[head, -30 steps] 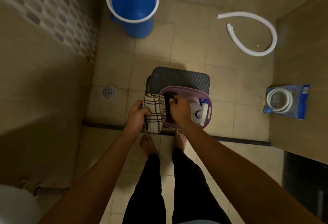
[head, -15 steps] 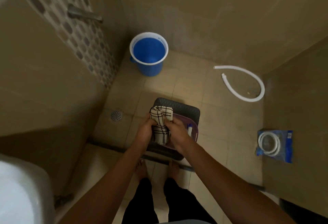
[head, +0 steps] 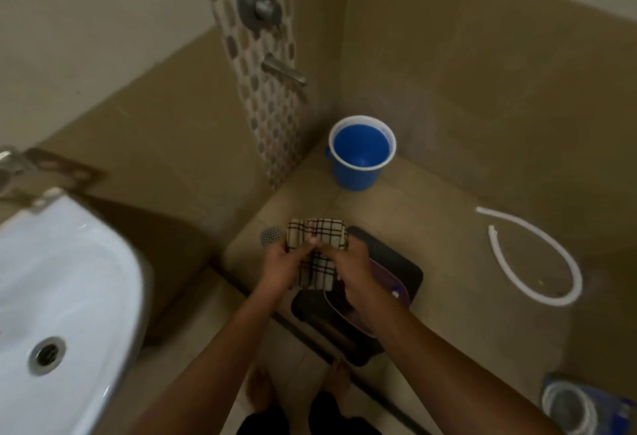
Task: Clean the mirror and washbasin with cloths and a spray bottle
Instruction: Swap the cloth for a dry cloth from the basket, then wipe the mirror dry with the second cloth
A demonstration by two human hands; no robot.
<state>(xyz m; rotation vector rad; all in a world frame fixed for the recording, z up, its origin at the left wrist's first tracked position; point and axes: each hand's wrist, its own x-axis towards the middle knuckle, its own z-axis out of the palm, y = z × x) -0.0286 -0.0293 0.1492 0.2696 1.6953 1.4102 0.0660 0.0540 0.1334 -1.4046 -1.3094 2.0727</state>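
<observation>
A cream cloth with dark checks (head: 319,233) is held up in front of me by both hands. My left hand (head: 281,264) grips its left side and my right hand (head: 348,264) pinches its right side, thumbs nearly touching. Below them a purple basket (head: 396,288) sits on a dark stool (head: 400,262); a bit of white and blue shows inside the basket by my right wrist. The white washbasin (head: 62,279) with its metal drain fills the lower left. The mirror is out of view.
A blue bucket (head: 362,155) stands in the shower corner below a wall tap (head: 282,69). A white hose (head: 537,258) curls on the floor at right, a bagged hose coil (head: 582,403) at bottom right. A floor drain (head: 270,235) lies left of the cloth.
Both hands have lifted the checked cloth out of the basket and higher. My view has tilted up and left, so the washbasin and the wall tap have come into sight.
</observation>
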